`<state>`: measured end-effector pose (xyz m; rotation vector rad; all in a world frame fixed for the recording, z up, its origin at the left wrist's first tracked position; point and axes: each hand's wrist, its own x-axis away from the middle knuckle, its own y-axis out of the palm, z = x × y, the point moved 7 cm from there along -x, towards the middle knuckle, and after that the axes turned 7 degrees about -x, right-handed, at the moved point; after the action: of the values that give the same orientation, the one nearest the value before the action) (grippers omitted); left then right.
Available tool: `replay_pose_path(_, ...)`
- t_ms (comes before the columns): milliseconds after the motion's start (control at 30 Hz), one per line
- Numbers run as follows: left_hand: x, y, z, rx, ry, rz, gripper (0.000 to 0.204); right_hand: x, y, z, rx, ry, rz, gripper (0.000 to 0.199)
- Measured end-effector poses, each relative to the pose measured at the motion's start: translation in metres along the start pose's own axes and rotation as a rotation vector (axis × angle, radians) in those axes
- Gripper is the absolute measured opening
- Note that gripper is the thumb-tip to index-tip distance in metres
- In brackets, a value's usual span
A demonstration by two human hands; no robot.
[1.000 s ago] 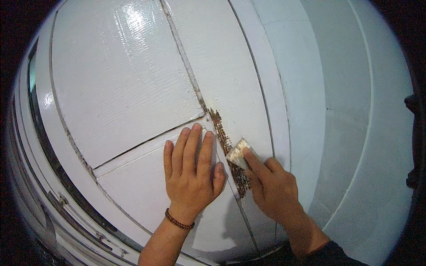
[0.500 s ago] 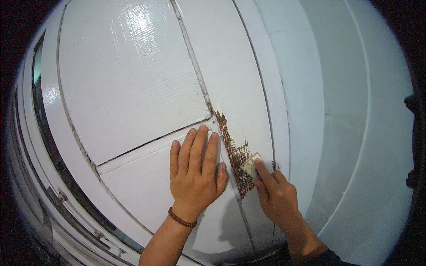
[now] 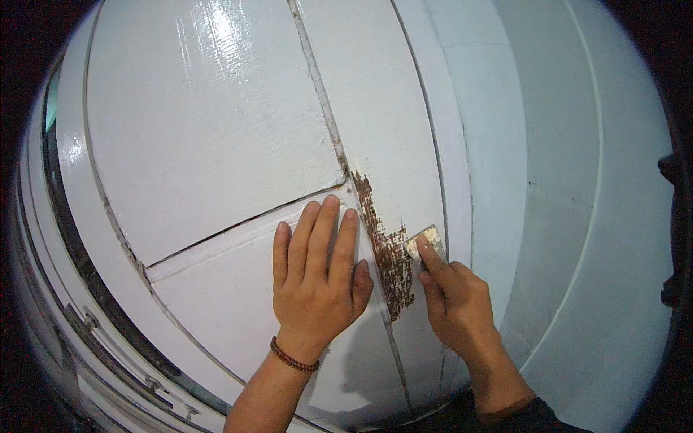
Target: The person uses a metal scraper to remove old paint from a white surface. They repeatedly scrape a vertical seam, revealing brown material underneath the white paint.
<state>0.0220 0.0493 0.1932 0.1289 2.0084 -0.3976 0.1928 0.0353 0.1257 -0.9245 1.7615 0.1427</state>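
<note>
My left hand (image 3: 314,278) lies flat on a white painted panel (image 3: 216,289), fingers stretched upward, a dark beaded bracelet (image 3: 292,357) round the wrist. In my right hand (image 3: 458,299) is a small scraper (image 3: 424,243), its flat blade smeared with pale paint. The forefinger presses along the blade; the handle is hidden inside the fingers. The blade sits at the right edge of a brown patch (image 3: 390,270) where the white paint is off in a rough, crosshatched texture. That patch runs down beside a groove between the panels.
A glossy upper panel (image 3: 209,123) stretches above my left hand, bordered by dark seams. To the right is a pale blue-grey wall (image 3: 556,180). Metal bolts or latches (image 3: 90,321) and a dark gap line the left side.
My right hand has moved the scraper up and to the right, uncovering more of the brown patch. The left hand stays flat on the panel, while the view has shifted slightly.
</note>
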Motion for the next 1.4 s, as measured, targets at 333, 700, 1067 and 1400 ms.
replay_pose_path(333, 0.002, 0.001, -0.002, 0.05, -0.009, 0.017, 0.064, -0.009, 0.001, -0.005, 0.139, 0.152, -0.088, 0.053)
replay_pose_path(700, 0.003, 0.001, -0.004, 0.087, -0.026, 0.025, 0.066, -0.012, -0.007, -0.014, 0.131, 0.07, -0.017, 0.048)
replay_pose_path(1067, 0.003, 0.001, -0.004, 0.085, -0.024, 0.037, 0.065, -0.018, -0.011, -0.017, 0.134, 0.076, -0.016, 0.048)
replay_pose_path(1400, 0.002, 0.001, -0.005, 0.068, -0.022, 0.034, 0.062, -0.015, -0.01, -0.019, 0.15, 0.057, 0.001, 0.046)
